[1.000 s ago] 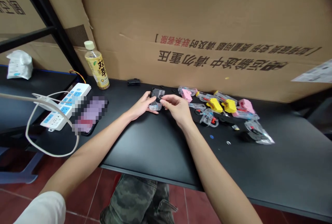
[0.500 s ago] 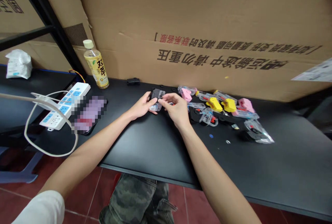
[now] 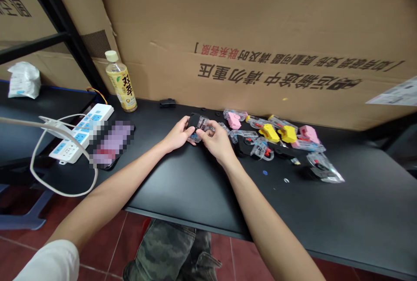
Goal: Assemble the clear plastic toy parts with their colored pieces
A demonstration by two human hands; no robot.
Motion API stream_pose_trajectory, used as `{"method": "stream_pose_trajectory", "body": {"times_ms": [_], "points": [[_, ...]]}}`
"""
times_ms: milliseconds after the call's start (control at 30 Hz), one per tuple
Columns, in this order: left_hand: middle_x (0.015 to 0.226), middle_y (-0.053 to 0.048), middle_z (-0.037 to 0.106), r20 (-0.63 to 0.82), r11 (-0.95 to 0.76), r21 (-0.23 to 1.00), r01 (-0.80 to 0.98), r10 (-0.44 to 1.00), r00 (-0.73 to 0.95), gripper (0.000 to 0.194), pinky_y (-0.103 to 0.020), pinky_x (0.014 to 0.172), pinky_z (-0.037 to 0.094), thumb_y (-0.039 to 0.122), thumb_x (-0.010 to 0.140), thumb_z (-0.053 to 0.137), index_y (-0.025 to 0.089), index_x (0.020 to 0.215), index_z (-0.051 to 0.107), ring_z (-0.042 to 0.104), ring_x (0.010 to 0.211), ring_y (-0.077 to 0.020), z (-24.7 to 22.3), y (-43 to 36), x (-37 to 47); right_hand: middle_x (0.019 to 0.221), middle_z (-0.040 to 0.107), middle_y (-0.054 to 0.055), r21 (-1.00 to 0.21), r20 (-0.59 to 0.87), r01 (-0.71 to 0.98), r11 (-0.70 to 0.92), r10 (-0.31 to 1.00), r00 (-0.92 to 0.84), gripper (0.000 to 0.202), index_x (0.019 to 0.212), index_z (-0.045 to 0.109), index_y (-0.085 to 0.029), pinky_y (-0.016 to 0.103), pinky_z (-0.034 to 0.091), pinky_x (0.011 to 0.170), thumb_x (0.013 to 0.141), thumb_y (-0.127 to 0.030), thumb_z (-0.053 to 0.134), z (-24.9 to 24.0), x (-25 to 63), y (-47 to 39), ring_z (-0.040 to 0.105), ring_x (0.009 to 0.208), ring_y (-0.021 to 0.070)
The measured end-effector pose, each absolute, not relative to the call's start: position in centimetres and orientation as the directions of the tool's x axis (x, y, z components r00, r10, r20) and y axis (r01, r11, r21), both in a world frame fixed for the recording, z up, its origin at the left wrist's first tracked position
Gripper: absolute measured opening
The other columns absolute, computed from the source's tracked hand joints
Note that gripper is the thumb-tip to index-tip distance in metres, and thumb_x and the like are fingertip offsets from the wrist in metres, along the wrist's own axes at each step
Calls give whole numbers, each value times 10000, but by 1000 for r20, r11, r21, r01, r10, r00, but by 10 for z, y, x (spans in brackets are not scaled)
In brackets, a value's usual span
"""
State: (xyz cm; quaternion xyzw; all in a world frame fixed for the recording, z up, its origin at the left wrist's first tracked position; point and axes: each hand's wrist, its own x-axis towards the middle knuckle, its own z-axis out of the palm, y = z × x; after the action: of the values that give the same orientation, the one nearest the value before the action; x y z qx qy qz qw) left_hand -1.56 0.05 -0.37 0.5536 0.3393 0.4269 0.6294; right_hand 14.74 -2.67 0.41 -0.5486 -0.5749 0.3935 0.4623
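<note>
Both my hands are closed on a small black-and-clear plastic toy (image 3: 198,121) held above the dark table. My left hand (image 3: 178,136) grips its left side, thumb on the front. From the right, my right hand (image 3: 217,143) pinches the clear part, and its fingers hide some of it. Just right of my right hand lie several similar clear plastic toys, shaped like small guns. Among them are a pink part (image 3: 234,120), a yellow part (image 3: 269,133) and a second yellow part (image 3: 288,133). Farther right rests another clear-and-black toy (image 3: 323,167).
A yellow-labelled drink bottle (image 3: 121,83) stands at the back left. Near it lie a white power strip (image 3: 81,133) with cables and a phone (image 3: 112,144). A big cardboard box (image 3: 244,16) walls off the back. A small black piece (image 3: 167,103) lies against it.
My right hand has turned and shifted slightly down and left, its fingers now lower around the toy. The toy has tilted, showing more of its clear part. My left hand has barely moved.
</note>
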Motion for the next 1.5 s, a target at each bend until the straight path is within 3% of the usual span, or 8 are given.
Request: {"method": "stream_pose_trajectory", "body": {"times_ms": [267,1100,1333,1500], "points": [[1032,-108,704,68,-11,990,-143,912,405,283,-307,578,633,326,893,679,171,1081,536,730,826,-222,-2,-1,-16,687,573,-60,-960,137,257,114,988,72,360,963,534,-226,289,389,579,737,-445,709,1,142,-27,507,546,125],[1048,-111,677,64,-40,997,-71,925,375,229,-343,576,605,327,878,655,187,1014,535,683,760,-207,-2,-2,-12,618,501,-75,-960,109,265,87,992,70,321,908,457,-249,285,370,560,753,-428,673,-2,139,-29,492,539,143],[1021,-93,680,50,-39,999,-38,935,351,207,-335,574,604,305,878,653,195,1023,555,673,752,-198,-3,-2,-10,630,484,-72,-959,105,270,83,992,69,370,903,447,-257,278,362,560,754,-484,697,-4,140,-30,480,549,143],[961,-77,671,58,-69,997,22,945,323,196,-393,617,625,276,876,643,196,1032,555,647,674,-177,-3,-3,-8,644,499,-69,-960,111,266,83,990,92,349,899,449,-254,279,380,569,757,-444,705,-8,140,-28,489,554,145]]}}
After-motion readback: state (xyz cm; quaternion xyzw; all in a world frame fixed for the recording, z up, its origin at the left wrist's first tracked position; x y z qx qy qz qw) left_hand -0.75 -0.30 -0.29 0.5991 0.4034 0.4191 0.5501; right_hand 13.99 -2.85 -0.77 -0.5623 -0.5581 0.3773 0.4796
